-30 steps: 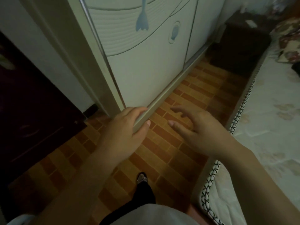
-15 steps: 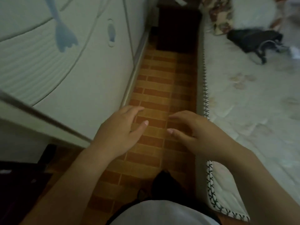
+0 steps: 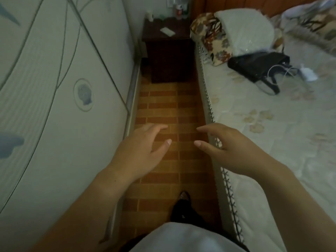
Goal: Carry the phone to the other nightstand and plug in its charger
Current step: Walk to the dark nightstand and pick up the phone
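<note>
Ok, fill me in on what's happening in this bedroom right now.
A person stands in the narrow tiled aisle between a wardrobe and a bed, facing a dark nightstand at the far end. Both the left hand and right hand are held out in front, open and empty. A pale flat thing, probably the phone, lies on the nightstand top, not yet picked up.

home bedroom: bed [image 3: 272,124], wardrobe [image 3: 54,106], nightstand [image 3: 169,57].

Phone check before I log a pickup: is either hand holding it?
No: the left hand and right hand are empty; the phone lies on the nightstand.
</note>
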